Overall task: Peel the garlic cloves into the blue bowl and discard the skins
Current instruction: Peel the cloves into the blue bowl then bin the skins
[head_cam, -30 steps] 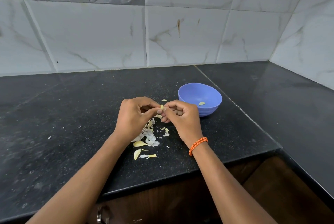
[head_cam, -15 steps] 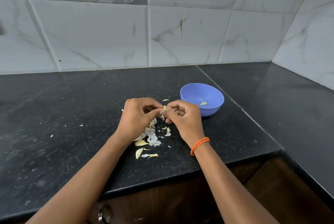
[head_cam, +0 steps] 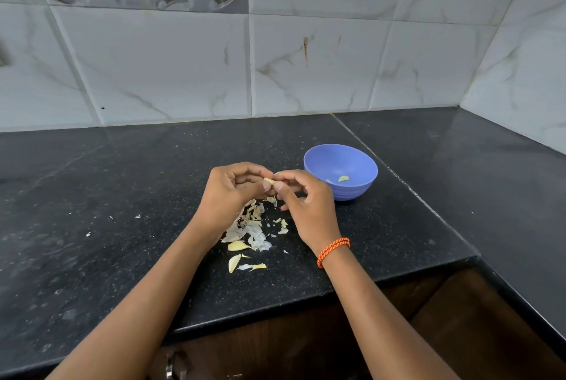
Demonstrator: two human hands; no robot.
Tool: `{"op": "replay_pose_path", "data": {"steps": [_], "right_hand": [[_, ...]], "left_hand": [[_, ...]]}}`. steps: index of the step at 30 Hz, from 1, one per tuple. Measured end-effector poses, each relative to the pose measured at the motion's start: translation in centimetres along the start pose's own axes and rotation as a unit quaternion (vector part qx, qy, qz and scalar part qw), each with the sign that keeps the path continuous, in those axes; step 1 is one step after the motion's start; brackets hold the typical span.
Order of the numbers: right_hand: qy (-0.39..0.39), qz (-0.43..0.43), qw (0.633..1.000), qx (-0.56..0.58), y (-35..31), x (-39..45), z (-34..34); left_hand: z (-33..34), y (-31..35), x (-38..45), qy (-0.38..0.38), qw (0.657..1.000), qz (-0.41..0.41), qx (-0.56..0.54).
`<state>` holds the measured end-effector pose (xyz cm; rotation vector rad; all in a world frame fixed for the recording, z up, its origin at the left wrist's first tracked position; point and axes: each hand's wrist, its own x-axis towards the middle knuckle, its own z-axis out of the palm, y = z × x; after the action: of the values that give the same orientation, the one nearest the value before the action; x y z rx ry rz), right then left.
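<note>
Grip: left hand [head_cam: 228, 192] and right hand [head_cam: 301, 198] both pinch one garlic clove [head_cam: 269, 181], left of the blue bowl [head_cam: 355, 192].
Done: one peeled clove [head_cam: 343, 178] in bowl.
Left: two cloves [head_cam: 236, 246] and the skins [head_cam: 252, 225] lie nearer on the counter [head_cam: 122, 195].

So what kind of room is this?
Most likely a home kitchen: a dark stone counter against a marble-look tiled wall, and two hands peeling a garlic clove beside a blue bowl.
</note>
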<state>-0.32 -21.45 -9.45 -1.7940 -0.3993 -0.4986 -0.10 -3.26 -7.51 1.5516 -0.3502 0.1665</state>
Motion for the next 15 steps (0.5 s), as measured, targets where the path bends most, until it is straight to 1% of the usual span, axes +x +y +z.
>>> {"op": "replay_pose_path", "data": {"steps": [9,15], "right_hand": [[0.016,-0.02,0.998,-0.051,0.41,0.07,-0.27],[0.036,-0.07,0.989,-0.127,-0.01,0.01,-0.19]], "left_hand": [[0.0,-0.07,-0.01,0.006,0.998,0.01,0.062],[0.21,0.21,-0.1,0.014,0.998,0.022,0.061]]}}
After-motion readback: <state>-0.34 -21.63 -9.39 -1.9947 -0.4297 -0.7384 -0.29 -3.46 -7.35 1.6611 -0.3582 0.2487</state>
